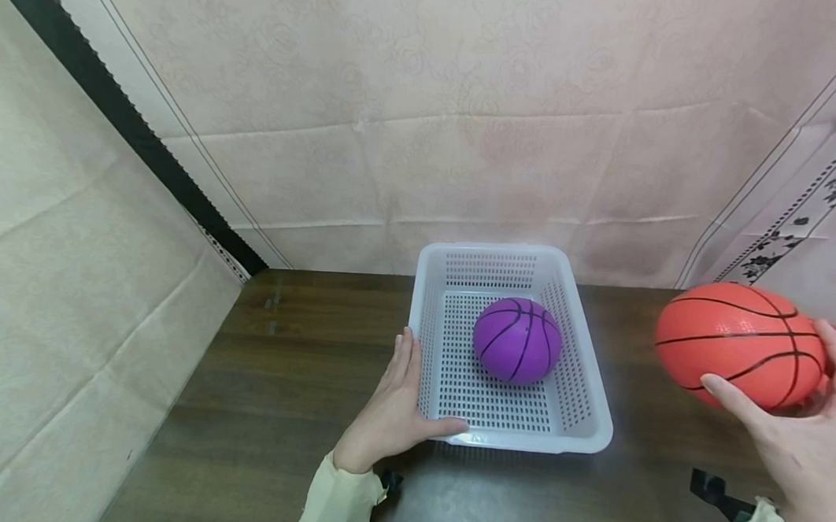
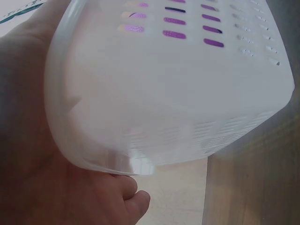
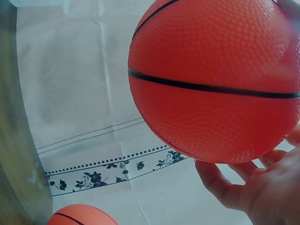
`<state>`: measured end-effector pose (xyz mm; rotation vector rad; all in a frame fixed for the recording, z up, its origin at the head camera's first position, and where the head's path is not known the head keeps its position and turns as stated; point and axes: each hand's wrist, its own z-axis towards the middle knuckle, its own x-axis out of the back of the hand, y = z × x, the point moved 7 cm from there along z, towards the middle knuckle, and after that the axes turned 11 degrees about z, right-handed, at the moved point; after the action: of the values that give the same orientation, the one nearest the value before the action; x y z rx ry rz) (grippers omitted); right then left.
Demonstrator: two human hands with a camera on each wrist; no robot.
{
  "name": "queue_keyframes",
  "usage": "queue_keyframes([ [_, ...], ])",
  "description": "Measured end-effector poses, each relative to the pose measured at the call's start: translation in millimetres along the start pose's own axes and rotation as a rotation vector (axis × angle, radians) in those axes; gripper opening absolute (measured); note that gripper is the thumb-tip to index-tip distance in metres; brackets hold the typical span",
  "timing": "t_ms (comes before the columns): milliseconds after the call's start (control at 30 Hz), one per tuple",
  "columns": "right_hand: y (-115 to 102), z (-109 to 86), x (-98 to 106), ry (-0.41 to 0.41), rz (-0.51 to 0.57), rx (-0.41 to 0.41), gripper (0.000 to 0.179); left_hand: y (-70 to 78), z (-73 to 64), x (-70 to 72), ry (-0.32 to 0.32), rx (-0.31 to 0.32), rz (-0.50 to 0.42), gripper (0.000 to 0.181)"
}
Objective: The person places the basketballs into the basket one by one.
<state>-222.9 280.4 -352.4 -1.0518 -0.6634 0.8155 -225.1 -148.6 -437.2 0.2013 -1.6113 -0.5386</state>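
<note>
A purple ball [image 1: 517, 341] with black lines lies inside a white plastic basket [image 1: 597, 424] on the table. My left hand [image 1: 396, 410] holds the basket's near left corner, thumb over the near rim and fingers along the left side. In the left wrist view purple shows through the slots of the basket wall [image 2: 154, 89]. On the right, my right hand [image 1: 816, 439] grips a red-orange ball [image 1: 740, 341] with black lines, apart from the basket. The right wrist view shows fingers [image 3: 220, 187] curved under this ball [image 3: 215, 103].
A second orange ball [image 3: 82, 216] appears below the held one in the right wrist view, mostly out of frame. The dark wooden table [image 1: 298, 389] meets pale cloth [image 1: 399, 79] at the back. More cloth [image 1: 54, 297] hangs at the left.
</note>
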Motion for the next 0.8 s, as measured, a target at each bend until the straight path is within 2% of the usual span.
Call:
queue_keyframes([
  [400,-8.3,-2.7,-4.6,-0.013,-0.005,0.01,0.109,0.0,0.3,0.4,0.003,0.002,0.004,0.138],
  [600,-9.4,-8.7,-8.2,-0.039,-0.016,-0.024,0.109,0.5,-0.2,0.7,0.005,0.002,0.002,0.138],
  [800,-15.7,-11.0,-14.2,-0.09,0.047,-0.008,0.112,0.7,-1.4,1.7,0.011,0.0,-0.002,0.138],
])
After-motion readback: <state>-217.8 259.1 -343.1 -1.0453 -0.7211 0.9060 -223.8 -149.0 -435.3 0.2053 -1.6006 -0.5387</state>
